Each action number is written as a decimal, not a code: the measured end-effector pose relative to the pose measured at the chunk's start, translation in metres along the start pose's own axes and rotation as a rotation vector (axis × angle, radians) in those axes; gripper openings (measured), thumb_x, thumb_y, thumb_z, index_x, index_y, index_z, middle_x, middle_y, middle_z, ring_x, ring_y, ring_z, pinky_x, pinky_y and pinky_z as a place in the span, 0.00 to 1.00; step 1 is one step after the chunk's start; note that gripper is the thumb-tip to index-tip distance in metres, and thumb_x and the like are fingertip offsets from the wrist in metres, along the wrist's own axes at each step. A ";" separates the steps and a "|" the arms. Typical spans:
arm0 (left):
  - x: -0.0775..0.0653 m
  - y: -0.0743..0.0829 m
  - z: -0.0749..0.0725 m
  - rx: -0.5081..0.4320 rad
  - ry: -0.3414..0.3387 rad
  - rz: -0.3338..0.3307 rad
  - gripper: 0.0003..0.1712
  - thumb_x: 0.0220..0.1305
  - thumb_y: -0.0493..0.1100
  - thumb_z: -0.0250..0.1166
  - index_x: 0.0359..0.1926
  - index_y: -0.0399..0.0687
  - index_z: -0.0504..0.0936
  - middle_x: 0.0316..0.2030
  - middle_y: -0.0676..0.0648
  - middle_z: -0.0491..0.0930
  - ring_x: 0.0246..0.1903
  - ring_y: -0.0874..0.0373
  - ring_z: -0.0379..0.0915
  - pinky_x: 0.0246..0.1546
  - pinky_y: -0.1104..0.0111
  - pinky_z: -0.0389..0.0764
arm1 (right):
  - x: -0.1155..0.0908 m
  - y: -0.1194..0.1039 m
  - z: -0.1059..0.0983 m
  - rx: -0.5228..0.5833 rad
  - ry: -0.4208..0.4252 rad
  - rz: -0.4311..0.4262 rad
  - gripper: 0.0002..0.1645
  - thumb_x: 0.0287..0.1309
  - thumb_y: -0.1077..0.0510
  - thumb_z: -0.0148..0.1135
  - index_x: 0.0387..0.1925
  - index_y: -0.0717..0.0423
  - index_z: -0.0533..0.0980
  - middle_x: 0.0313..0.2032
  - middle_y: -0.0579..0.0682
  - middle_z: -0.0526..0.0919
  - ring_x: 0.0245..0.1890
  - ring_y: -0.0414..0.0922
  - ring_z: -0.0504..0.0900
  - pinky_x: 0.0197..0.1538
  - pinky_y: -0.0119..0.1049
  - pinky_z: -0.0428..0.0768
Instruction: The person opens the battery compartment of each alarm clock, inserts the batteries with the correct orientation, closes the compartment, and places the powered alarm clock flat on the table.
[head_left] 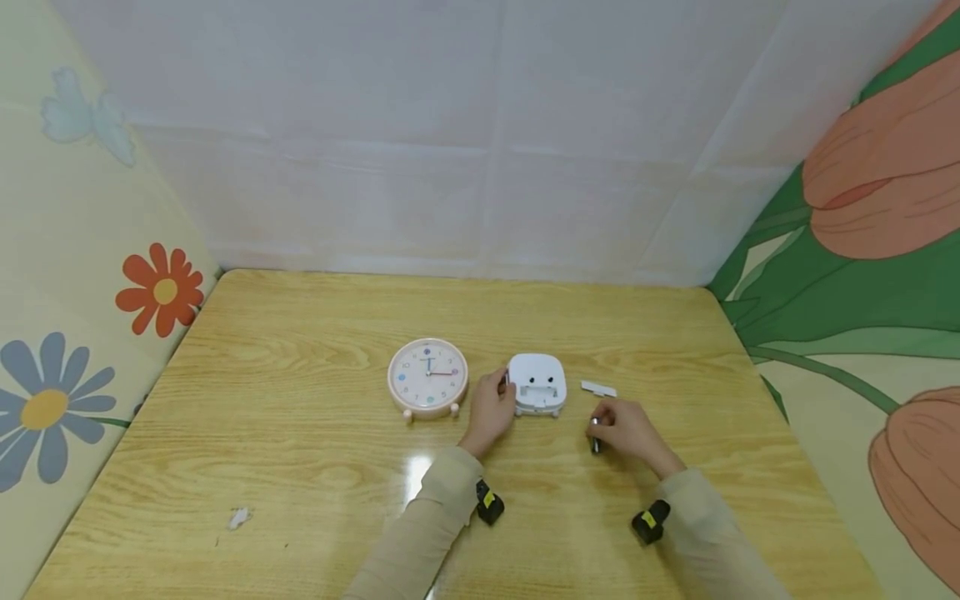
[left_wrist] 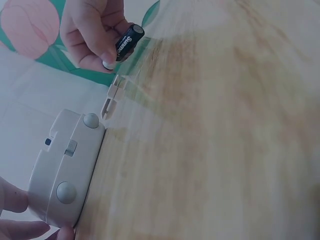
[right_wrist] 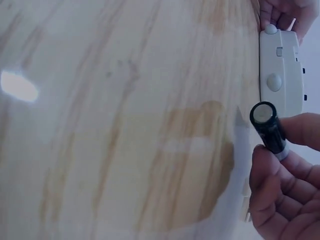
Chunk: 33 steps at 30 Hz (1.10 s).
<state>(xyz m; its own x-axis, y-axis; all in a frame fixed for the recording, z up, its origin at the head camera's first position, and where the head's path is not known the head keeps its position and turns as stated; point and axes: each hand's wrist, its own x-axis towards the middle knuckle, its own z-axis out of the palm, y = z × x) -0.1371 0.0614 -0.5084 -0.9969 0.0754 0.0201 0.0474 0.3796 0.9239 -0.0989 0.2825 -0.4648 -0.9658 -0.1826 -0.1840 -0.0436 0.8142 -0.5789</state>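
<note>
A white alarm clock (head_left: 536,367) lies on the table with its back up, two black knobs and an uncovered battery compartment showing. My left hand (head_left: 491,412) holds its left edge between thumb and fingers. To the right of the clock, my right hand (head_left: 628,430) pinches a dark cylindrical battery (left_wrist: 131,41) just above the table. One flat end of the battery (right_wrist: 263,113) faces the right wrist camera. Beyond the right hand lies a small white battery cover (head_left: 598,388), apart from the clock.
A round pink clock (head_left: 427,377) rests face up on two small feet, left of my left hand. Toward the front left of the wooden table (head_left: 337,508) is a small white scrap (head_left: 239,518). Flower-patterned cloth (head_left: 862,333) and a pale sheet (head_left: 420,192) border the table.
</note>
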 end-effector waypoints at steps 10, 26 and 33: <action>0.000 0.000 0.000 -0.001 -0.006 -0.019 0.20 0.62 0.36 0.54 0.53 0.28 0.72 0.40 0.37 0.75 0.40 0.49 0.70 0.44 0.58 0.72 | 0.002 -0.006 -0.001 0.083 0.087 0.061 0.06 0.47 0.65 0.64 0.28 0.64 0.75 0.21 0.48 0.76 0.22 0.41 0.71 0.23 0.31 0.69; 0.001 0.000 0.000 -0.007 -0.021 -0.027 0.21 0.63 0.37 0.53 0.54 0.28 0.71 0.42 0.36 0.74 0.42 0.48 0.70 0.45 0.59 0.72 | 0.007 -0.014 -0.002 0.290 0.165 0.209 0.09 0.52 0.63 0.61 0.34 0.66 0.73 0.23 0.53 0.78 0.23 0.46 0.76 0.24 0.32 0.75; 0.001 0.000 0.000 0.003 -0.011 -0.017 0.21 0.63 0.37 0.53 0.54 0.28 0.71 0.41 0.36 0.75 0.41 0.49 0.70 0.44 0.59 0.72 | 0.010 -0.018 0.000 0.352 0.192 0.185 0.10 0.52 0.63 0.62 0.34 0.67 0.73 0.24 0.55 0.80 0.25 0.51 0.79 0.26 0.35 0.77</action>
<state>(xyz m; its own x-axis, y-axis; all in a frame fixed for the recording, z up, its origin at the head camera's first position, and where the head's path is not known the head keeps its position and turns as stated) -0.1381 0.0608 -0.5086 -0.9968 0.0795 0.0004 0.0309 0.3835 0.9230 -0.1077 0.2664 -0.4566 -0.9806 0.0811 -0.1787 0.1922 0.5799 -0.7917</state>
